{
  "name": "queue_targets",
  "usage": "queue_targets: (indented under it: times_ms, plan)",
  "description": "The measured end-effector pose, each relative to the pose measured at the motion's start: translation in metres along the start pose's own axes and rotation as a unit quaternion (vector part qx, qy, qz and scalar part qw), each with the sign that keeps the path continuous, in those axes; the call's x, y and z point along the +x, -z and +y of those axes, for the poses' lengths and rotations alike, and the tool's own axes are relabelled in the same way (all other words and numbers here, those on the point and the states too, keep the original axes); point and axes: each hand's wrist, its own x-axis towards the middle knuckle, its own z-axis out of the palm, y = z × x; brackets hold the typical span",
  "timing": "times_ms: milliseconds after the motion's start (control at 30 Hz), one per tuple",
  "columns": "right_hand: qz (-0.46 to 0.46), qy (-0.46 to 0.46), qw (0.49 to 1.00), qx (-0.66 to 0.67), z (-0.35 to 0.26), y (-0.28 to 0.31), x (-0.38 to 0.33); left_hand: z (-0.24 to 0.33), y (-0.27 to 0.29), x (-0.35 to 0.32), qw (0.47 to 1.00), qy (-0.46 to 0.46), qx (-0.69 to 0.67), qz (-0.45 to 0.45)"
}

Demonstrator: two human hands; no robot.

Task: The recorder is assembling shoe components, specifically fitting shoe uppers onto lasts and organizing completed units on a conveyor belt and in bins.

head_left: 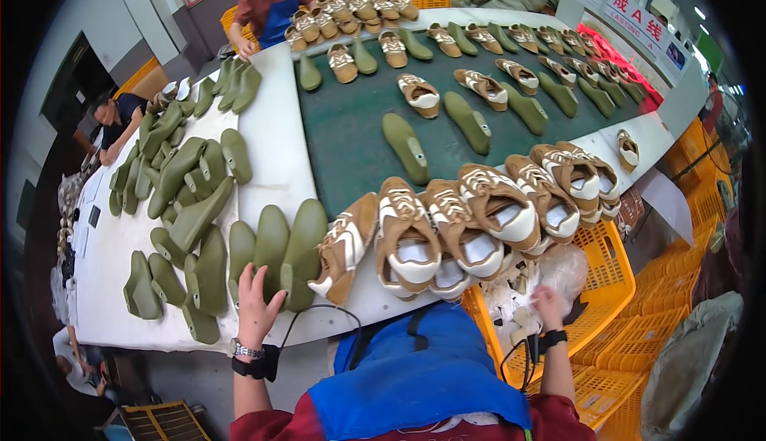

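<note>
My left hand [257, 307] is at the table's near edge with its fingers apart, by the lower ends of several upright green shoe lasts [304, 251]. Whether the fingertips touch a last I cannot tell. My right hand [548, 308] hangs over a yellow crate [605, 269] holding crumpled clear plastic [560, 272] and scraps; its fingers are smeared and small. Between the hands, brown and white sneakers [407, 238] stand in a stacked row along the edge. One sneaker [349, 242] leans beside the lasts. Both wrists wear black bands with cables.
A green conveyor belt [343, 142] carries spaced sneakers and lasts. Loose lasts [187, 218] are heaped on the white table [104, 281] at left. A co-worker in a blue apron [285, 17] stands across the belt; another person [120, 126] leans at far left. Stacked yellow crates [662, 313] stand right.
</note>
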Motion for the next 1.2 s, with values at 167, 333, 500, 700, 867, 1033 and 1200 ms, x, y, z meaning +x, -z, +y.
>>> queue_targets:
  times_ms: [167, 333, 500, 700, 867, 1033, 1200]
  plan:
    - [-0.272, 0.050, 0.947, -0.162, 0.070, -0.082, -0.050, 0.006, -0.010, -0.009, 0.999, -0.034, 0.034, 0.005]
    - [-0.150, 0.041, 0.892, -0.424, 0.044, -0.116, -0.039, 0.018, -0.023, -0.021, 0.996, -0.006, 0.087, -0.012]
    - [-0.043, 0.046, 0.906, -0.419, 0.022, -0.160, -0.010, 0.051, -0.002, -0.005, 0.993, -0.060, 0.103, 0.002]
    - [-0.012, 0.009, 0.908, -0.420, 0.006, -0.165, -0.006, 0.076, -0.026, 0.007, 0.989, -0.063, 0.033, -0.128]
    - [-0.038, 0.007, 0.920, -0.389, 0.004, -0.165, -0.005, 0.076, -0.023, 0.029, 0.981, 0.000, -0.036, -0.192]
    - [-0.034, 0.032, 0.936, -0.348, 0.034, -0.157, 0.001, 0.119, 0.016, 0.106, 0.980, -0.014, -0.053, -0.194]
    - [-0.037, 0.042, 0.937, -0.344, 0.038, -0.161, 0.000, 0.103, -0.029, 0.235, 0.957, -0.194, 0.187, -0.105]
